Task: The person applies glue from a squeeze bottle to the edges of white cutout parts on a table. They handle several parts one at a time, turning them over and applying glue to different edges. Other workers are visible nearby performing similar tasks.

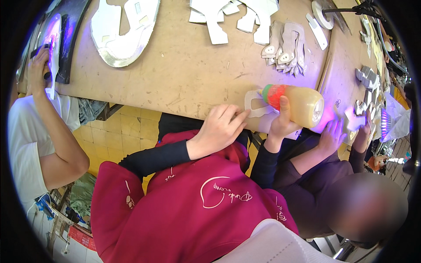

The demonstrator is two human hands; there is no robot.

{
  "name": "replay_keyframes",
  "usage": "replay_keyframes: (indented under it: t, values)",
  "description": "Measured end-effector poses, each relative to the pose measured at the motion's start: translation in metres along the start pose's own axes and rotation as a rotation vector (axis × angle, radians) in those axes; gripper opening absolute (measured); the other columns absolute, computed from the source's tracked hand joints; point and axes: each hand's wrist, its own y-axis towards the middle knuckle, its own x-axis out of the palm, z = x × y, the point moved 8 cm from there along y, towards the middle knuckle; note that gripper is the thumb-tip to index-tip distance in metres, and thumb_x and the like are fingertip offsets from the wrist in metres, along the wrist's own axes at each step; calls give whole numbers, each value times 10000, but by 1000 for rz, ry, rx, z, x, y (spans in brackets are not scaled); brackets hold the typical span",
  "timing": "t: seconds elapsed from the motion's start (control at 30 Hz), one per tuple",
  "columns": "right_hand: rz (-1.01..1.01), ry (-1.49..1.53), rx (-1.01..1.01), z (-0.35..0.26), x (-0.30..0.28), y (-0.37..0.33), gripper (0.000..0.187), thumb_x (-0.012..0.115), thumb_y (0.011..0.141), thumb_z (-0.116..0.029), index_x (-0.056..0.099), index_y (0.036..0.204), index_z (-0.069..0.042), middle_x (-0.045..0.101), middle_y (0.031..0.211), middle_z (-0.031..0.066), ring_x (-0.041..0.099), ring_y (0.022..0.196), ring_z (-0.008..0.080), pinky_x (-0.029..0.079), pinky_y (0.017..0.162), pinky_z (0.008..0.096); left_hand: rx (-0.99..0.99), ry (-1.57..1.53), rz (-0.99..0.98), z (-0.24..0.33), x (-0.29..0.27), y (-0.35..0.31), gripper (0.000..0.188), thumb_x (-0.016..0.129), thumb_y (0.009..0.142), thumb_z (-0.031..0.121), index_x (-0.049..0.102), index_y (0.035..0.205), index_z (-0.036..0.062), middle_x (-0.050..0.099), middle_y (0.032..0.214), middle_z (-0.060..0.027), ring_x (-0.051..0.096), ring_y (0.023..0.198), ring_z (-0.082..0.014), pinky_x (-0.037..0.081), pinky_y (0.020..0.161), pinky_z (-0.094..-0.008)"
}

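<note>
My right hand [283, 124] is wrapped round a squeeze bottle [305, 105] of yellowish liquid. The bottle lies tilted almost level, with a red band and a green nozzle end pointing left. Beneath the nozzle is a thin whitish shoe piece [250, 101] with an opening in it, at the table's near edge. My left hand [222, 127] pinches the near left edge of this piece between closed fingers. Part of the piece is hidden behind the bottle and my right hand. Whether liquid is coming out cannot be made out.
The brown table [184, 74] bears a large white shoe upper [123, 39], white cut pieces [215, 26] and a stack of beige straps [287, 48]. Close on my right, a co-worker's hands [332, 136] handle white pieces. Another person [48, 144] works at far left.
</note>
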Motion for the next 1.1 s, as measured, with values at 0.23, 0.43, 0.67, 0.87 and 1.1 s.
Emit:
replay_keyframes:
  t: [0.23,0.43,0.67,0.87,1.1]
  values:
    - [-28,-12,-45,-7,8,-3,396,767,712,-134,573,1014,32,622,946,91,595,828,192,478,772,314,8,57,4,-4,-6,-5,341,666,729,118,627,1067,96,458,790,-23,441,718,-179,347,630,-304]
    - [-38,228,21,-4,13,-4,412,688,788,-200,535,1084,41,594,1015,127,584,891,219,468,816,349,39,118,-22,0,-5,-5,321,641,715,109,630,1035,87,448,789,-30,458,728,-178,370,616,-299]
    - [127,521,294,20,-11,5,413,648,811,-205,503,1105,47,566,1030,163,573,931,248,466,838,377,46,111,-8,-2,-4,-6,333,640,712,106,624,1044,93,456,809,-30,470,750,-173,373,630,-291]
    - [-19,127,69,5,1,2,465,768,711,-135,528,1071,36,603,1009,126,590,864,206,477,805,335,46,130,-19,-2,-2,-6,329,634,715,106,622,1044,95,460,807,-29,472,752,-174,373,637,-293]
    - [-17,61,15,-2,6,-2,503,808,673,-144,541,1064,25,608,986,96,585,853,189,476,790,319,50,143,-22,-2,-2,-7,333,630,714,109,616,1047,98,476,814,-32,478,755,-177,375,640,-295]
